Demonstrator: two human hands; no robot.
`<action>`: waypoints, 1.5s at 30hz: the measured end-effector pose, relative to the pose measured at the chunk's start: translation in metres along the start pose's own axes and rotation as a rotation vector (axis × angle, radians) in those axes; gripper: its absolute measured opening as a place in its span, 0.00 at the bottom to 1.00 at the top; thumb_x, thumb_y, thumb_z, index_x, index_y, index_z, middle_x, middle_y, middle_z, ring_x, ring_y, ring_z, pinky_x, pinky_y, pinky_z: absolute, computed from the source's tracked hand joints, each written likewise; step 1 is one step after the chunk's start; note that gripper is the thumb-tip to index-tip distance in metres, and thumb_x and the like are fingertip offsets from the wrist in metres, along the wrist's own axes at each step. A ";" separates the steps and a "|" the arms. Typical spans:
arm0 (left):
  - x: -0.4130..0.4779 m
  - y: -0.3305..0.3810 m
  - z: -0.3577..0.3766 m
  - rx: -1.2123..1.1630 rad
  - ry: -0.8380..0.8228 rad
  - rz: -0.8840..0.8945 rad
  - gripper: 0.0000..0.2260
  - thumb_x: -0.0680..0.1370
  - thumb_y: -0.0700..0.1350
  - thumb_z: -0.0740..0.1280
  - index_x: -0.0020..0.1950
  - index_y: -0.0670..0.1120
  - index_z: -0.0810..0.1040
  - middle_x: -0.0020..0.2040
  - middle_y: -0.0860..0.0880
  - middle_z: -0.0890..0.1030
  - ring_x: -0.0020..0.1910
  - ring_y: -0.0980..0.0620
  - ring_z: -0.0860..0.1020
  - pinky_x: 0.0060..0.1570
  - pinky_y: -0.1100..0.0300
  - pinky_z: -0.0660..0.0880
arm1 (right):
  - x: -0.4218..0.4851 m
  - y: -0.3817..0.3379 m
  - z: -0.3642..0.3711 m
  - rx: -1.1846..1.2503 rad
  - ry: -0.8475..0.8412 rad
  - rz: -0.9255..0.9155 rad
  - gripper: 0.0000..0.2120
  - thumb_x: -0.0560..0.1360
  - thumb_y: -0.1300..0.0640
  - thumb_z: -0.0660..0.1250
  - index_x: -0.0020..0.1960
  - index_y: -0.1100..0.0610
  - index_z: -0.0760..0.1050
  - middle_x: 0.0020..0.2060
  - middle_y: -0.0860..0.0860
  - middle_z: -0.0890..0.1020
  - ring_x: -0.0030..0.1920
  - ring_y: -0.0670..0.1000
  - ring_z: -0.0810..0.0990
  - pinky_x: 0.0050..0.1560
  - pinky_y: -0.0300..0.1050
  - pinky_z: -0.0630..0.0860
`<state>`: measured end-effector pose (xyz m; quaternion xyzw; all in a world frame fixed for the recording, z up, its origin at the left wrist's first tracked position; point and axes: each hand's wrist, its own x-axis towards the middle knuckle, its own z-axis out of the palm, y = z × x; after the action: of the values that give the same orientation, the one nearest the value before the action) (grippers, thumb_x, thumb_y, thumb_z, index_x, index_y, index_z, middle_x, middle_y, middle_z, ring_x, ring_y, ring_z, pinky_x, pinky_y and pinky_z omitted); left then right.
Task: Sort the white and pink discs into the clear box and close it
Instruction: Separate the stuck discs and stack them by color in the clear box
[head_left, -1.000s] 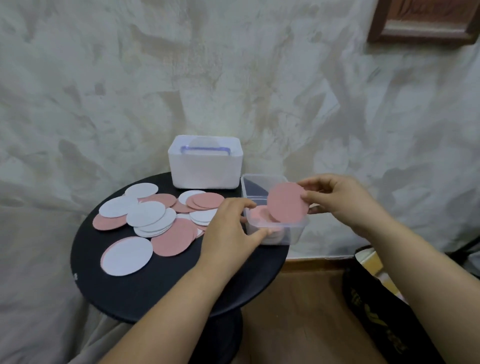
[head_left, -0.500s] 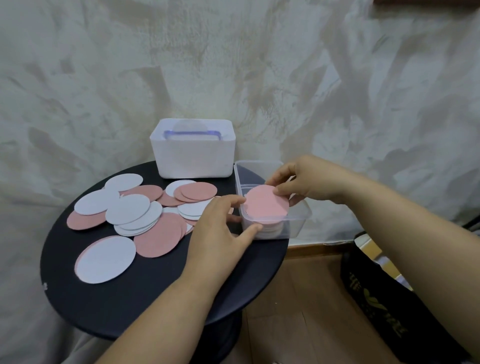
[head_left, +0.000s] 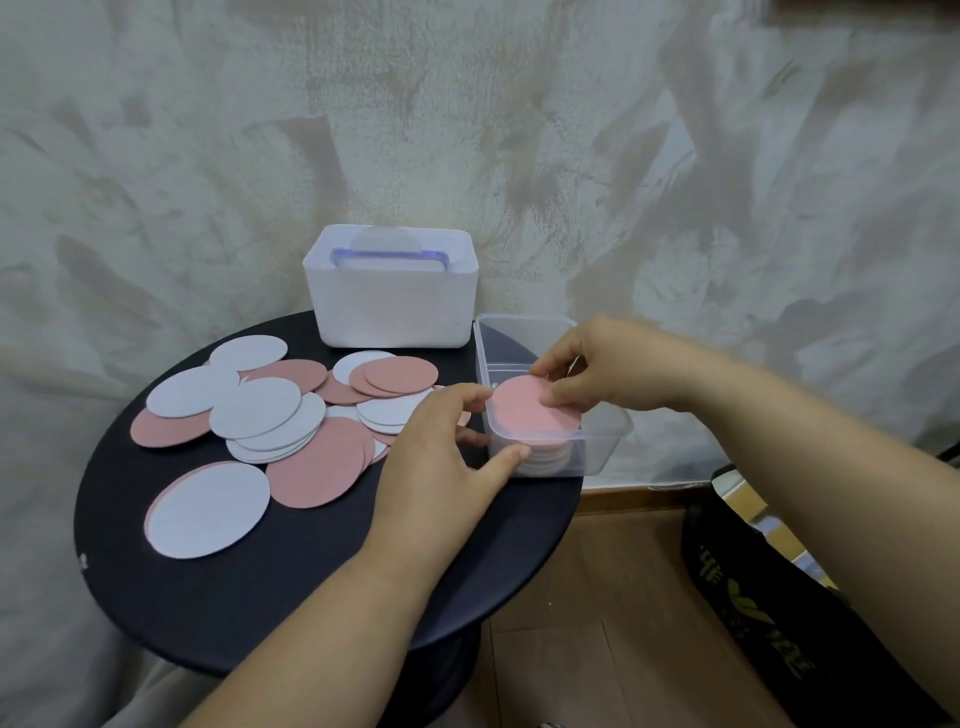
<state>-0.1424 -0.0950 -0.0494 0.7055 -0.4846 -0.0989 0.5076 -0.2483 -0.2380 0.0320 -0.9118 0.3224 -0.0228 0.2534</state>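
Quick count from my end: one clear box (head_left: 609, 442), one white box (head_left: 389, 306) behind it, one round black table (head_left: 285, 597). Loose on the table I make out at least seven white discs (head_left: 208, 512) and at least six pink discs (head_left: 319, 462). They overlap in a heap, so I cannot tell the exact totals. Two of them, one white and one pink at the front, look bigger than the others.

Two hands are in shot, both at the clear box. The left hand (head_left: 441, 457) holds its near left corner, thumb laid along the front wall, forefinger up on the left rim, with the gap between them just wide enough to span the corner. The right hand (head_left: 608, 369) comes over the far right side with its fingers curled close together. The thumb is on top and the fingertips behind, pinching the far edge of one pink disc (head_left: 522, 418).

That disc lies nearly flat at rim height, atop a stack (head_left: 540, 460) already inside the box, directly between the two hands. How many are in the stack, I cannot tell through the wall.

One clear lid (head_left: 387, 254) with a bluish rim stands inside the white box. One black bag (head_left: 753, 623) sits on the wooden floor to the right.
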 end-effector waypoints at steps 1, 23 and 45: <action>0.000 0.000 0.000 0.002 0.000 -0.002 0.20 0.68 0.48 0.75 0.55 0.58 0.71 0.53 0.60 0.75 0.44 0.65 0.76 0.40 0.74 0.70 | 0.000 -0.001 0.000 -0.022 -0.006 0.000 0.16 0.72 0.56 0.71 0.59 0.55 0.78 0.47 0.52 0.83 0.37 0.47 0.81 0.37 0.31 0.75; -0.035 -0.010 -0.073 0.033 0.138 -0.045 0.09 0.74 0.43 0.68 0.48 0.58 0.78 0.47 0.65 0.78 0.50 0.70 0.74 0.46 0.78 0.67 | -0.015 -0.036 0.019 -0.143 0.216 -0.166 0.16 0.74 0.52 0.67 0.62 0.50 0.75 0.60 0.50 0.77 0.61 0.49 0.74 0.61 0.40 0.69; -0.115 -0.058 -0.100 0.526 0.008 0.341 0.17 0.77 0.57 0.59 0.57 0.48 0.76 0.57 0.46 0.80 0.58 0.46 0.77 0.59 0.51 0.72 | -0.064 -0.035 0.130 -0.115 0.215 -0.401 0.29 0.72 0.35 0.56 0.68 0.47 0.69 0.68 0.41 0.67 0.69 0.40 0.61 0.71 0.41 0.60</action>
<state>-0.1044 0.0579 -0.0903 0.7215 -0.6030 0.1192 0.3188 -0.2523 -0.1186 -0.0568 -0.9629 0.1607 -0.1514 0.1554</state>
